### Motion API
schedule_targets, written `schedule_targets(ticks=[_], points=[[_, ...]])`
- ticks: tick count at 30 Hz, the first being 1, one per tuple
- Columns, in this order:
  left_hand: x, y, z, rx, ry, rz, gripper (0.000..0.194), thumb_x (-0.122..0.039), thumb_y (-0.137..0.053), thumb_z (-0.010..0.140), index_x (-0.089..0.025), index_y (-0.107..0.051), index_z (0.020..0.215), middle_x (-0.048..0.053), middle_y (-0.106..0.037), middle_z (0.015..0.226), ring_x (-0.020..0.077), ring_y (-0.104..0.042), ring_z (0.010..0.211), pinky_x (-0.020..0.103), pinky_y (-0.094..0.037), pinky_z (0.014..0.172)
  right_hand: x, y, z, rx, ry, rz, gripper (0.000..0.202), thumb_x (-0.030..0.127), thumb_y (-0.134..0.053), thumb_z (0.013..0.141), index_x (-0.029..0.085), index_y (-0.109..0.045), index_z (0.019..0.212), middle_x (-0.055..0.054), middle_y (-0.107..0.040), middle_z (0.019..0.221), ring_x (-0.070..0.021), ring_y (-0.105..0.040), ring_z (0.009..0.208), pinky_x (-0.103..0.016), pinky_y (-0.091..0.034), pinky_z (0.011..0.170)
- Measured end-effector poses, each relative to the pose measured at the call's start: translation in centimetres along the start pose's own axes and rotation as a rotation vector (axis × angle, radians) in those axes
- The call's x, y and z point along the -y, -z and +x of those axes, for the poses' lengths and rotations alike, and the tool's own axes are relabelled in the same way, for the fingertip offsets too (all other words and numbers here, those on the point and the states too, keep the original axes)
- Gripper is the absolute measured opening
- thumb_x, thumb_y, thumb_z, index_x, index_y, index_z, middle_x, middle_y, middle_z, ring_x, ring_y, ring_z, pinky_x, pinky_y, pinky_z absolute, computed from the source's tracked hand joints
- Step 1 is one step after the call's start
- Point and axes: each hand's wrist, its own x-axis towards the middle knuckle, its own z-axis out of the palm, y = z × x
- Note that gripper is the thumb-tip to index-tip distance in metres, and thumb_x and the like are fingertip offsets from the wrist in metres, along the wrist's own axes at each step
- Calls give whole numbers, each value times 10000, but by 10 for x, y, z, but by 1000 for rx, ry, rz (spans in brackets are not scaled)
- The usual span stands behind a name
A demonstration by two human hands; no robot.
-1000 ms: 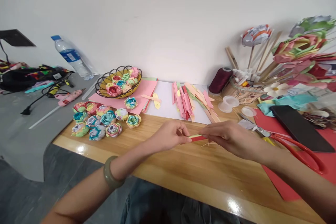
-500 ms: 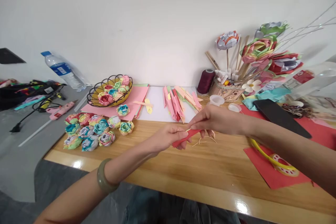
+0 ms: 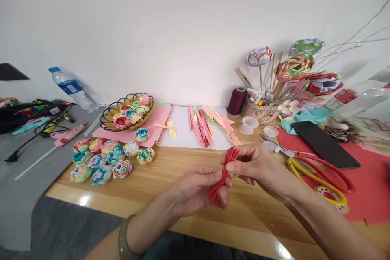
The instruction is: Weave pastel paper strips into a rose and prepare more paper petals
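Observation:
Pleated red paper (image 3: 215, 194) is pinched at its middle between both hands, with its folds fanning out at the top and bottom. My left hand (image 3: 198, 189) is closed around the lower part, thumb on the near side. On the upper part, my right hand (image 3: 256, 165) presses thumb and fingers near the narrowed middle. Whether a thread runs round that middle is too small to tell. Just behind the hands lie folded paper strips (image 3: 201, 126) in pink, red and yellow on white paper (image 3: 179, 138).
At left, paper flowers (image 3: 115, 154) stand near a flower-filled basket (image 3: 105, 124), a glue gun (image 3: 68, 135) and a water bottle (image 3: 73, 89). Scissors (image 3: 323, 170), a black phone (image 3: 326, 144), red sheets (image 3: 368, 174), a thread spool (image 3: 237, 101) and flowers on sticks (image 3: 294, 69) are at right.
Both hands have come lower and nearer. The red paper has turned more upright, its folds now showing fanned. My right arm has moved off the scissors, and the loose thread on the table is out of sight.

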Motion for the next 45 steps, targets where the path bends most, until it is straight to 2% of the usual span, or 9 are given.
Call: schedule_targets(ticks=[8, 11, 17, 22, 26, 31, 38, 41, 45], points=[[-2, 1, -6, -11, 31, -36, 255, -326, -705, 679, -84, -627, 693, -23, -507, 474, 64, -505, 469, 185, -410, 511, 9, 8, -2, 71, 54, -71, 415, 506, -643, 693, 144, -615, 895, 38, -510, 549, -54, -399, 458, -165, -302, 384], [-9, 3, -9, 11, 72, 24, 260, -334, -691, 691, -83, -627, 683, -20, -510, 465, 56, -491, 447, 180, -404, 500, 18, 8, 0, 110, 26, -137, 300, 426, -669, 701, 143, -620, 787, 40, -519, 532, -47, -403, 439, -160, -325, 381], [-40, 2, -14, 117, 83, 348, 245, -346, -597, 772, -115, -625, 848, 18, -593, 617, 86, -544, 524, 212, -410, 536, 40, 5, 8, 182, -12, -194, 180, 304, -694, 693, 137, -639, 653, 33, -557, 538, -51, -469, 462, -165, -406, 428], [-57, -17, -18, -10, -92, 850, 254, -292, -462, 848, -122, -597, 716, 23, -575, 673, 99, -485, 610, 253, -387, 636, 50, 8, 17, 146, -6, -240, 160, 281, -712, 658, 144, -656, 599, 47, -542, 494, -50, -481, 450, -165, -413, 422], [-49, -29, -19, -167, -178, 1001, 331, -310, -341, 891, -153, -528, 669, 8, -529, 669, 112, -464, 655, 258, -377, 673, 49, 14, 21, 105, 14, -209, 134, 269, -708, 654, 153, -669, 598, 43, -564, 502, -49, -487, 454, -169, -408, 428], [-30, -24, -10, -256, -196, 941, 255, -404, -411, 857, -178, -500, 781, -43, -396, 596, 92, -351, 538, 227, -305, 508, 39, 17, 23, 94, 19, -172, 171, 295, -694, 672, 140, -664, 608, 23, -582, 529, -55, -488, 463, -177, -393, 423], [-22, -11, 5, -221, -111, 778, 230, -388, -384, 868, -174, -433, 797, -66, -315, 607, 58, -249, 493, 199, -203, 443, 18, 29, 24, 42, -49, -154, 220, 338, -681, 670, 135, -648, 748, 10, -614, 611, -66, -517, 497, -192, -423, 474], [-23, -1, 6, -227, -83, 650, 254, -416, -415, 849, -171, -425, 784, -80, -291, 570, 47, -220, 460, 187, -165, 420, -4, 40, 17, -22, -79, -390, 322, 312, -620, 726, 152, -581, 1003, 3, -628, 674, -118, -575, 565, -246, -456, 535], [-26, 15, 8, -287, -108, 531, 293, -448, -492, 804, -159, -446, 795, -75, -306, 579, 34, -237, 458, 167, -140, 409, -36, 44, 3, -83, -38, -1211, 161, 128, -512, 783, 138, -597, 920, -88, -632, 883, -206, -602, 801, -320, -454, 667]])
